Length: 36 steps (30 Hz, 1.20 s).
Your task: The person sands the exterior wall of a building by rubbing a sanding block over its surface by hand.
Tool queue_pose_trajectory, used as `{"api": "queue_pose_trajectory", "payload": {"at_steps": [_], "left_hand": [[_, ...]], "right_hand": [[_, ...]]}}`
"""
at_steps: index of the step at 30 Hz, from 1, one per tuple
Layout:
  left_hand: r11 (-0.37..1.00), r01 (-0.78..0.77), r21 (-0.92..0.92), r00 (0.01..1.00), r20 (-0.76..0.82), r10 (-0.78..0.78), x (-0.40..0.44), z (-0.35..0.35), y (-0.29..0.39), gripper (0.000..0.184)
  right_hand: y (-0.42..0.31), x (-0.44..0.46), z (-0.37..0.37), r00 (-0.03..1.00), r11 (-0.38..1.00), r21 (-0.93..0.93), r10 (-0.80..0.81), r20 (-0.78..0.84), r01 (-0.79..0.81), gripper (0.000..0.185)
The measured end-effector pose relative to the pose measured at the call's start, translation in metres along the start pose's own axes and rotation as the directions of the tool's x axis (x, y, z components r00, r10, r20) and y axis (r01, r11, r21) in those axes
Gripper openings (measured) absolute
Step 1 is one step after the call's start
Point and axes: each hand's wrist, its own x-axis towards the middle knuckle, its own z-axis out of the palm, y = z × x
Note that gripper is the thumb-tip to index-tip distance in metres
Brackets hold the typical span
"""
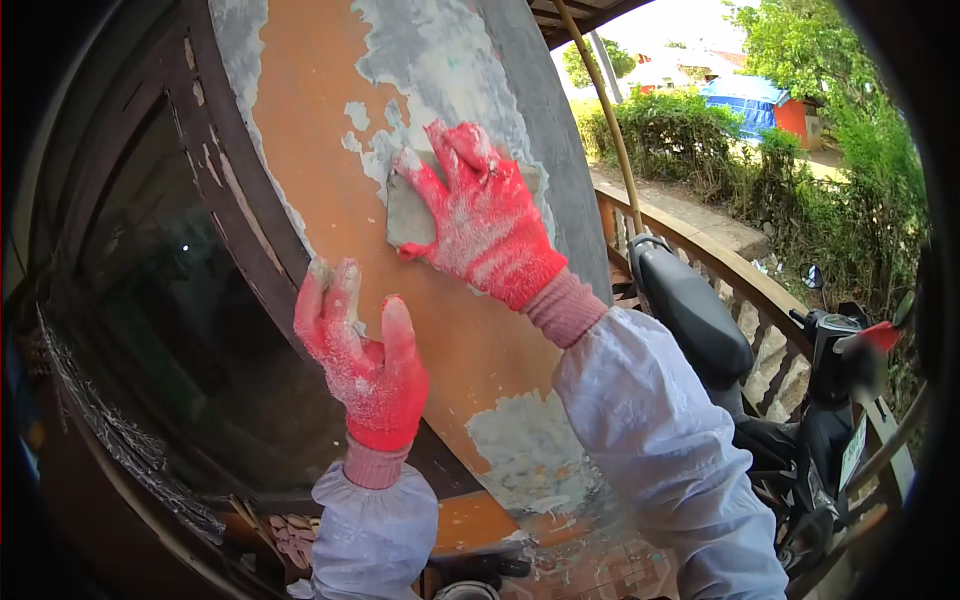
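Note:
Both of my hands wear red gloves dusted with white powder. My right hand [485, 220] lies spread over a grey, flat sheet [408, 212], pressing it against the wall. The sheet looks like sandpaper and shows to the left of the palm and above the thumb. Orange paint [310, 90] and patchy grey-white filler [430, 50] cover the wall. Lower left, my left hand [365, 350] is raised near the window frame, its fingers apart and nothing in them. Another filler patch [530, 440] lies low on the wall, between my forearms.
A dark wooden window frame [235, 190] with peeling paint runs along the left. A motorcycle [690, 310] stands at the right beside a balustrade [700, 255]. A slanting pole [605, 110] rises behind it. At the bottom edge is a round container [467, 591].

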Motion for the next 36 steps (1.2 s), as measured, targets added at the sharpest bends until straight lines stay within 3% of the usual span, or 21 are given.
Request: {"api": "queue_pose_trajectory", "payload": {"at_steps": [2, 4, 5, 8, 9, 11, 12, 13, 15, 17, 20, 21, 24, 26, 29, 30, 32, 34, 36], "left_hand": [[0.998, -0.055, -0.039, 0.991, -0.128, 0.049, 0.017, -0.01, -0.007, 0.05], [0.997, -0.069, 0.015, 0.989, -0.13, 0.071, 0.026, -0.022, -0.005, 0.051], [0.998, -0.059, 0.005, 0.99, -0.127, 0.059, 0.028, -0.026, -0.005, 0.051], [0.994, -0.05, -0.095, 0.99, -0.134, 0.037, 0.027, -0.029, -0.005, 0.052], [0.998, -0.064, -0.005, 0.995, -0.079, 0.063, 0.028, -0.033, -0.003, 0.051], [0.992, -0.092, 0.085, 0.995, -0.042, 0.096, 0.037, -0.035, -0.004, 0.05], [0.985, -0.131, 0.11, 0.991, -0.004, 0.133, 0.042, -0.035, -0.007, 0.048], [0.976, -0.175, 0.131, 0.985, 0.031, 0.172, 0.047, -0.032, -0.01, 0.047], [0.98, -0.146, 0.133, 0.989, 0.012, 0.146, 0.054, -0.018, -0.02, 0.048], [0.983, -0.116, 0.143, 0.993, 0.001, 0.117, 0.059, 0.0, -0.03, 0.049], [0.983, -0.069, 0.172, 0.997, 0.037, 0.064, 0.068, 0.031, -0.046, 0.051], [0.967, -0.132, 0.217, 0.991, 0.022, 0.13, 0.074, 0.041, -0.055, 0.052], [0.934, -0.19, 0.301, 0.977, -0.034, 0.209, 0.088, 0.069, -0.074, 0.055], [0.916, -0.192, 0.352, 0.969, -0.08, 0.234, 0.092, 0.077, -0.077, 0.056], [0.867, -0.262, 0.425, 0.951, -0.042, 0.307, 0.09, 0.082, -0.078, 0.058], [0.869, -0.256, 0.424, 0.95, -0.057, 0.308, 0.092, 0.083, -0.078, 0.058], [0.888, -0.19, 0.419, 0.967, -0.077, 0.243, 0.089, 0.081, -0.075, 0.059], [0.885, -0.191, 0.424, 0.967, -0.076, 0.244, 0.086, 0.08, -0.075, 0.059], [0.88, -0.197, 0.432, 0.964, -0.079, 0.254, 0.089, 0.079, -0.077, 0.06]], "right_hand": [[-0.001, 0.03, 0.002, 0.999, 0.998, -0.063, 0.034, 0.035, -0.031, 0.086], [-0.015, 0.016, 0.003, 0.992, 0.992, -0.086, 0.094, 0.087, -0.087, 0.085], [-0.026, -0.02, 0.004, 0.981, 0.999, -0.038, 0.042, 0.192, -0.035, 0.081], [-0.05, -0.191, 0.033, 0.892, 0.929, 0.194, -0.361, 0.274, 0.316, 0.067], [-0.05, -0.222, 0.026, 0.859, 0.791, 0.612, -0.309, 0.409, -0.007, 0.063], [-0.04, -0.222, 0.022, 0.787, 0.453, 0.818, -0.328, 0.523, -0.354, 0.059], [-0.028, -0.199, 0.021, 0.795, 0.729, 0.684, -0.415, 0.442, 0.001, 0.066], [-0.015, -0.164, 0.013, 0.762, 0.842, 0.399, -0.515, 0.393, 0.364, 0.073], [0.011, -0.072, -0.014, 0.932, 0.989, 0.029, -0.148, 0.331, 0.146, 0.079], [0.034, 0.005, -0.03, 0.977, 0.984, -0.117, 0.151, 0.151, -0.134, 0.083], [0.038, 0.011, -0.034, 0.951, 0.958, -0.106, 0.278, 0.132, -0.265, 0.084], [0.033, -0.02, -0.028, 0.964, 0.961, -0.147, 0.247, 0.094, -0.232, 0.082], [0.031, -0.163, -0.017, 0.952, 0.999, -0.003, 0.031, 0.305, -0.032, 0.075], [0.04, -0.246, -0.018, 0.925, 0.99, 0.127, 0.007, 0.38, -0.059, 0.076], [0.056, -0.201, -0.026, 0.914, 0.998, 0.048, -0.061, 0.4, 0.045, 0.078], [0.058, -0.156, -0.03, 0.95, 0.999, -0.041, 0.018, 0.31, -0.006, 0.079], [0.07, -0.048, -0.038, 0.956, 0.958, -0.138, 0.269, 0.118, -0.252, 0.086], [0.093, 0.033, -0.037, 0.931, 0.886, -0.291, 0.36, -0.06, -0.361, 0.092], [0.109, 0.065, -0.037, 0.921, 0.879, -0.275, 0.371, -0.119, -0.389, 0.093]]}}
